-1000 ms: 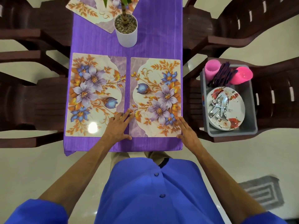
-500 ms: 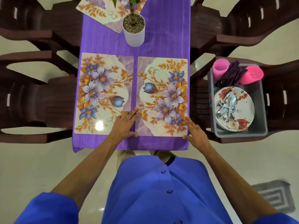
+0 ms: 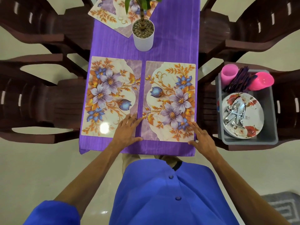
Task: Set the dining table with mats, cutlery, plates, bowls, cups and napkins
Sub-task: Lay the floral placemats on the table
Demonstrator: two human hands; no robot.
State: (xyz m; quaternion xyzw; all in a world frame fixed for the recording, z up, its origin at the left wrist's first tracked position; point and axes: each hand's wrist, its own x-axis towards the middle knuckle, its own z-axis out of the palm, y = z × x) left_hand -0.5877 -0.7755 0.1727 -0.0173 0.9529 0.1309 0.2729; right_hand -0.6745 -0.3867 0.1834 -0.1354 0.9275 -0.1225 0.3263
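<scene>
Two floral mats lie side by side on the purple tablecloth (image 3: 175, 38): the left mat (image 3: 110, 95) and the right mat (image 3: 170, 98). My left hand (image 3: 127, 132) rests flat with straight fingers across the gap between them, at their near edges. My right hand (image 3: 201, 138) lies flat on the right mat's near right corner. On a chair to the right, a grey tub (image 3: 269, 137) holds floral plates (image 3: 253, 114) with loose cutlery (image 3: 235, 114) on top, two pink cups (image 3: 229, 75) (image 3: 263, 81) and dark purple napkins (image 3: 240, 82).
A potted plant in a white pot (image 3: 142, 36) stands mid-table beyond the mats. More floral mats (image 3: 110, 15) lie askew at the far end. Dark brown chairs (image 3: 40, 101) flank the table on both sides. A grey rug (image 3: 282, 208) lies on the floor at lower right.
Both hands have stayed flat on the near edge of the mats; only the camera view has shifted slightly, so the table appears further right.
</scene>
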